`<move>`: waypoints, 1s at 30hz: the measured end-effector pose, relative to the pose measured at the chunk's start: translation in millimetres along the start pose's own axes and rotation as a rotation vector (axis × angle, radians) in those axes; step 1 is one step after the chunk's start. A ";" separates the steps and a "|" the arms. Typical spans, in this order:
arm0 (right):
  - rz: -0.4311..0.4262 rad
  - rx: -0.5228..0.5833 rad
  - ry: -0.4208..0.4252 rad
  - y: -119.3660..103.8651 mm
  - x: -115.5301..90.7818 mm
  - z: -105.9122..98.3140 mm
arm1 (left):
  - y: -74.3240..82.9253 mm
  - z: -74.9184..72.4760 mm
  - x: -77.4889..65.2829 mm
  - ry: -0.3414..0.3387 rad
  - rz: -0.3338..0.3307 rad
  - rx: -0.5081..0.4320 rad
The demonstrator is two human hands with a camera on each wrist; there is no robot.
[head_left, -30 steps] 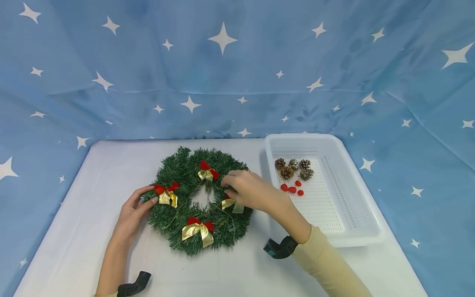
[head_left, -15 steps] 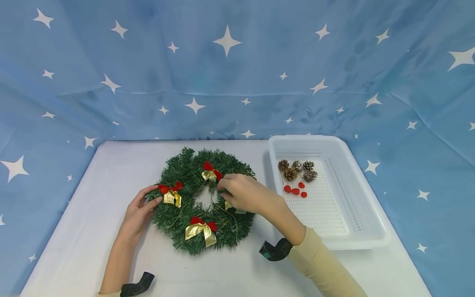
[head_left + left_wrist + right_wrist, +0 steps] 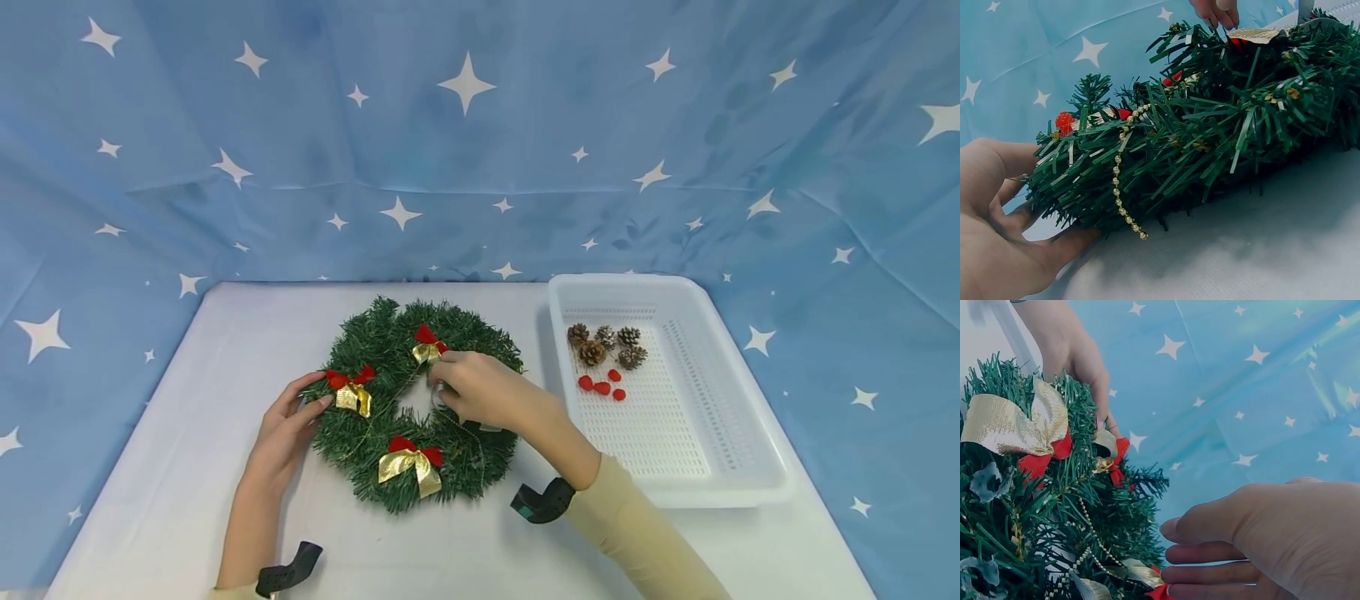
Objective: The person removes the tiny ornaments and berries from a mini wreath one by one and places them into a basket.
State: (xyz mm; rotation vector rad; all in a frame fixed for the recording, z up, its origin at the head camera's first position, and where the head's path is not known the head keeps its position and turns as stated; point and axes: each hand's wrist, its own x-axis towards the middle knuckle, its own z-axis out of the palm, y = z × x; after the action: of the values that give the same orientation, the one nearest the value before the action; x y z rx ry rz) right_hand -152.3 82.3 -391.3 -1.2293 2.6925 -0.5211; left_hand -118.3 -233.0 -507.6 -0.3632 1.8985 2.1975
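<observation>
A green tinsel wreath [image 3: 367, 337] with red-and-gold bows lies on the white table. My left hand [image 3: 281, 437] grips its left edge beside the left bow [image 3: 352, 392], thumb and fingers on either side of the greenery. My right hand [image 3: 483, 387] is over the right part of the ring, fingertips near the central hole. In the right wrist view its fingers [image 3: 1210, 574] are apart from the thumb, nothing visible between them, close to the top bow [image 3: 1141, 575]. The right bow is mostly hidden beneath this hand. A gold bead string [image 3: 1116, 178] drapes across the wreath.
A white plastic basket [image 3: 723, 496] stands to the right, behind the right forearm. Several pinecones [image 3: 592, 353] and several small red pieces [image 3: 602, 388] lie at its left side. A blue star-printed cloth [image 3: 465, 150] hangs behind the table.
My right hand has shifted left from the right bow toward the central hole, covering more of that bow. My left hand keeps its place on the wreath. The head view has shifted slightly.
</observation>
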 end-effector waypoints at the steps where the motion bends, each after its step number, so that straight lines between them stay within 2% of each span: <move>1: 0.001 0.002 -0.002 -0.1 1.2 0.4 | 0.2 0.3 0.1 -0.001 0.001 -0.002; 10: 0.012 0.017 -0.060 -7.2 17.4 2.1 | -0.2 -0.9 0.8 -0.014 -0.004 0.007; 15: 0.006 0.048 -0.063 -9.8 27.5 5.3 | -0.3 -2.8 1.2 -0.023 -0.007 0.006; 20: 0.002 0.052 -0.056 -12.7 37.7 9.3 | -0.4 -3.5 2.0 -0.028 0.000 0.004; 30: -0.042 0.073 0.030 -21.4 53.3 20.0 | -0.9 -4.0 2.9 -0.021 -0.006 0.024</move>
State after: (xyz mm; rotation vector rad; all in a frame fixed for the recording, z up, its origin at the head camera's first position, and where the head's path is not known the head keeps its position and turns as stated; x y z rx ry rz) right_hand -167.0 24.1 -401.2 -1.2715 2.6519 -0.6420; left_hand -120.6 -236.8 -509.9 -0.3398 1.9078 2.1641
